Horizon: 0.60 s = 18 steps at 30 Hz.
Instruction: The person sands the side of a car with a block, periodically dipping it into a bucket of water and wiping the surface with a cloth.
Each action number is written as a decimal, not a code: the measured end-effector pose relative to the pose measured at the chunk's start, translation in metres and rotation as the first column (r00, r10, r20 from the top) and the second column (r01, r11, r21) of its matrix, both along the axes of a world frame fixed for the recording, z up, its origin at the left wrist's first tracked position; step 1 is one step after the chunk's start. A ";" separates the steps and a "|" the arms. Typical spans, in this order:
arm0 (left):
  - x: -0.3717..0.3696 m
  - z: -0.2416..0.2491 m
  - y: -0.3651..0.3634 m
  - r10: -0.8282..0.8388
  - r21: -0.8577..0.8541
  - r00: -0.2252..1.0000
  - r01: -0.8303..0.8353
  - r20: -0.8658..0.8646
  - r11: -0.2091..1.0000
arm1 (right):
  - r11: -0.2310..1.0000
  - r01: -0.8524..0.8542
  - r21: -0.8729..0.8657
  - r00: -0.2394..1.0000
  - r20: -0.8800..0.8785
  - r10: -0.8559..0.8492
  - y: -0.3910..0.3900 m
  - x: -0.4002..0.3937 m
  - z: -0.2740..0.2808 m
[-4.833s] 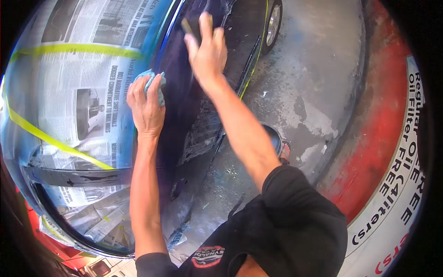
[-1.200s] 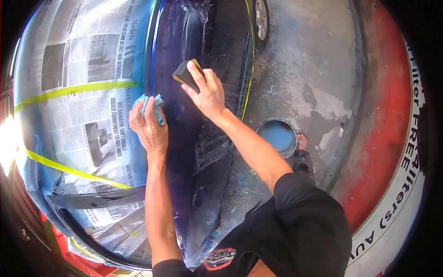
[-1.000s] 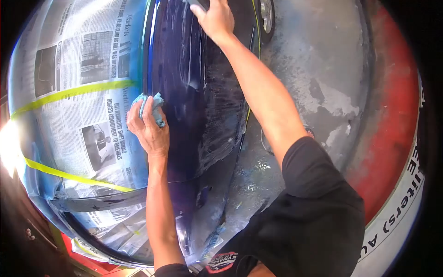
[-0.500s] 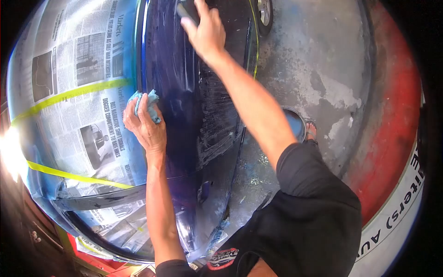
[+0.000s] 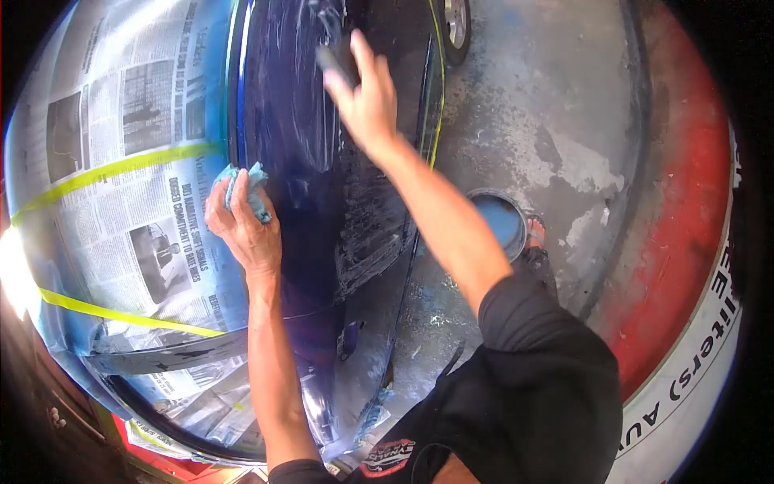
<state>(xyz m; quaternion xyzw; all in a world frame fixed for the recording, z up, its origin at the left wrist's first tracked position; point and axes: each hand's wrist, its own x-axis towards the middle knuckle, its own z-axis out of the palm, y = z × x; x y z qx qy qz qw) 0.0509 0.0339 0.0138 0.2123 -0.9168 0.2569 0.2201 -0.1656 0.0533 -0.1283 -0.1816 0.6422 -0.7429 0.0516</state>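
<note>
A crumpled light-blue cloth (image 5: 256, 194) is gripped in my left hand (image 5: 251, 234), which rests at the border between the newspaper-masked glass and the dark blue car panel (image 5: 306, 185). Farther up the panel, my right hand (image 5: 371, 105) is closed on a dark flat block (image 5: 334, 60) that looks like a sanding block; motion blurs it. Whitish wet streaks mark the panel around the block. Lower down, the paint shows a patchy, scuffed grey area.
Newspaper (image 5: 153, 185) held by yellow tape (image 5: 121, 168) covers the windows on the left. A bucket with bluish liquid (image 5: 500, 222) stands on the stained floor beside a foot (image 5: 535, 232). A wheel (image 5: 456, 28) shows at the top, and a red surface (image 5: 685, 202) curves along the right.
My right hand has moved down the panel toward me with the block, exposing whitish streaks above it. My left hand keeps the cloth in nearly the same place. The view has shifted slightly.
</note>
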 end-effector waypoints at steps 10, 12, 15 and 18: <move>0.006 0.000 -0.002 0.010 0.015 1.000 -0.010 0.018 1.000 | 0.990 0.061 0.130 0.994 0.080 -0.071 -0.049 -0.103 0.000; 0.003 -0.001 -0.002 0.011 0.013 1.000 -0.011 0.006 1.000 | 0.997 0.062 0.046 0.996 -0.071 -0.059 -0.032 -0.061 -0.010; 0.004 -0.001 0.001 0.015 0.006 1.000 -0.015 0.000 1.000 | 0.995 -0.094 0.026 0.973 -0.210 0.098 0.035 0.068 -0.024; 0.002 -0.001 -0.002 0.008 0.002 1.000 -0.008 0.000 1.000 | 0.994 -0.028 -0.103 0.960 -0.281 -0.003 0.038 0.082 -0.034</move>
